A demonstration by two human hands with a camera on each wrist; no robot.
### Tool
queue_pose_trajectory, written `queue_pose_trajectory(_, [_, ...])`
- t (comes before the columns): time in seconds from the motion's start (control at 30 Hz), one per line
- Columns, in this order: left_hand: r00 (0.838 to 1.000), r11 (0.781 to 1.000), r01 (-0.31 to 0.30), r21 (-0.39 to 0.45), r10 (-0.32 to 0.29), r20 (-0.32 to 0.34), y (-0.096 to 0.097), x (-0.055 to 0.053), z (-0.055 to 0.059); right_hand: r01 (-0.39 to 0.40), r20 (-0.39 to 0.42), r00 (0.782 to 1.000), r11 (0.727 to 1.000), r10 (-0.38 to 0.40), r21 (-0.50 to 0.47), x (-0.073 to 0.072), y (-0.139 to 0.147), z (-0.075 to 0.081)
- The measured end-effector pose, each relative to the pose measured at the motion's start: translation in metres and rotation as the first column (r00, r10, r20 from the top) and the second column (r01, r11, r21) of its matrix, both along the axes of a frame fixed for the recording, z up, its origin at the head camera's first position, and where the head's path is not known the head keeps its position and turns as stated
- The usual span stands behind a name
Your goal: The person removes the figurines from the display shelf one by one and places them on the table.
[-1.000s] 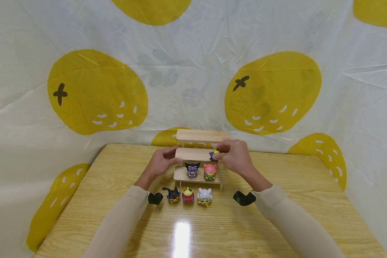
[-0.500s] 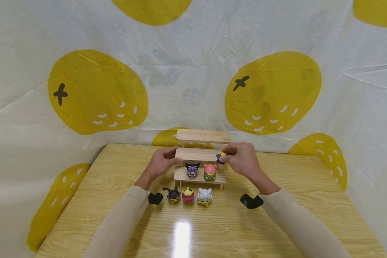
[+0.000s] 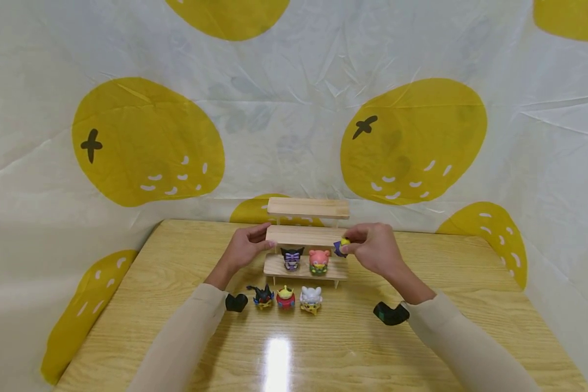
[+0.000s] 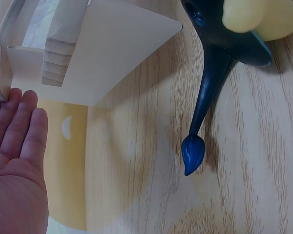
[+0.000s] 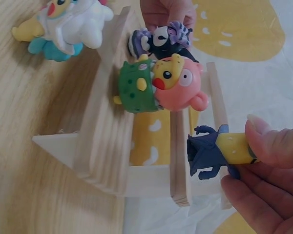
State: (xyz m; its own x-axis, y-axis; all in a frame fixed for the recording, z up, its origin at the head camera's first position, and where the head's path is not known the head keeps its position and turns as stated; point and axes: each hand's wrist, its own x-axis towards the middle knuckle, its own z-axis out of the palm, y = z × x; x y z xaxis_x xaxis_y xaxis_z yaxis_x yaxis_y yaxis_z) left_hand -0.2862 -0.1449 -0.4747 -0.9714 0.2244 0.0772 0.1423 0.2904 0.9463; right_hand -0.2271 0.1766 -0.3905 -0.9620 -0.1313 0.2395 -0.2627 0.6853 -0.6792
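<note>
A three-tier wooden display stand stands near the table's back edge. My left hand holds the left end of its middle shelf, thumb in front and fingers behind. With thumb and fingertips, my right hand pinches a small yellow figurine in a dark blue outfit by its yellow head, in front of the middle shelf's right end. On the bottom shelf sit a black-and-purple figurine and a pink-and-green figurine. Part of the held figurine's head is covered by my thumb.
In front of the stand, a black figurine with a long tail, a red-and-yellow figurine and a white figurine stand in a row on the wooden table. Behind hangs a fruit-patterned cloth.
My right hand has moved right and slightly down in the head view, carrying the yellow and blue figurine from over the middle shelf to its right end. The left hand has stayed put.
</note>
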Motion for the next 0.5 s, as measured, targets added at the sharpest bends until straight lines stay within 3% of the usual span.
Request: queue_pose_trajectory(0.5, [1.0,1.0,-0.01,-0.012,0.01,0.0,0.001,0.0,-0.001,-0.025,0.021,0.999,1.0,0.025,0.001,0.019,0.005,-0.008])
